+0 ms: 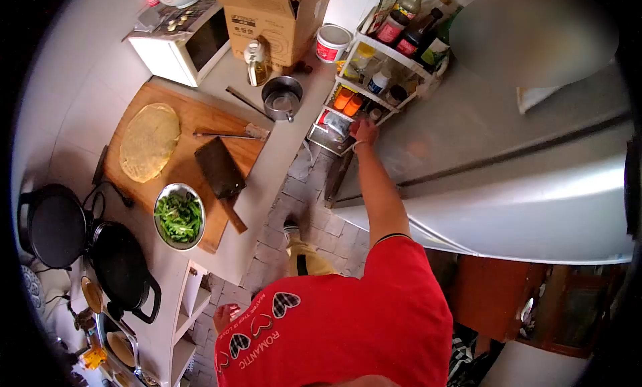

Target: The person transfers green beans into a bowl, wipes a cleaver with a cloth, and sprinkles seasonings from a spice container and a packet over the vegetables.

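Observation:
My right hand (364,131) reaches to the lower shelf of a white wire rack (394,44), beside small jars and a bag; its fingers are bent, and what they hold, if anything, is too small to make out. Orange-capped jars (348,101) stand just above it on the rack. My left hand (226,316) hangs low beside the red shirt, partly hidden, near no object, and its finger shape is unclear.
A wooden board (202,123) bears a flat pancake (150,143), a cleaver (221,168) and a bowl of chopped greens (179,216). A black electric pan (120,263) lies left. A refrigerator (508,200) stands right. A metal pot (282,97) sits on the counter.

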{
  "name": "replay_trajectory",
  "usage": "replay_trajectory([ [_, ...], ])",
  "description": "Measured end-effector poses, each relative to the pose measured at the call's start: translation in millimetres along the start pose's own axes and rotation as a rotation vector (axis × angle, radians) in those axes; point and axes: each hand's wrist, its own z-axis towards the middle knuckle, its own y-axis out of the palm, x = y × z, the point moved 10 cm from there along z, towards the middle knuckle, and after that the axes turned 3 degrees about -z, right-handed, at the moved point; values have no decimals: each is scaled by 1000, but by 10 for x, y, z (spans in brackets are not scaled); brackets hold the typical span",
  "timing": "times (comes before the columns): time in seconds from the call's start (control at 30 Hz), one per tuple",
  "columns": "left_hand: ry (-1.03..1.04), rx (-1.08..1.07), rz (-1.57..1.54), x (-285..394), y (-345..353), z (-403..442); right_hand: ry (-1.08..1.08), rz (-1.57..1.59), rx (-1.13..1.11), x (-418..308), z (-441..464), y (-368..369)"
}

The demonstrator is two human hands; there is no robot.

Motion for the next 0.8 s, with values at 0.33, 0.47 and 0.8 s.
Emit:
replay_trajectory([
  [0.33, -313, 170, 27, -238, -86, 100, 334, -56, 122, 1360, 1584, -315],
  [0.47, -390, 215, 47, -287, 107, 65, -240, -842, 94, 889, 1787, -9],
  [0.8, -483, 223, 83, -273, 644, 159, -402, -1177, -242, 514, 1751, 1157],
])
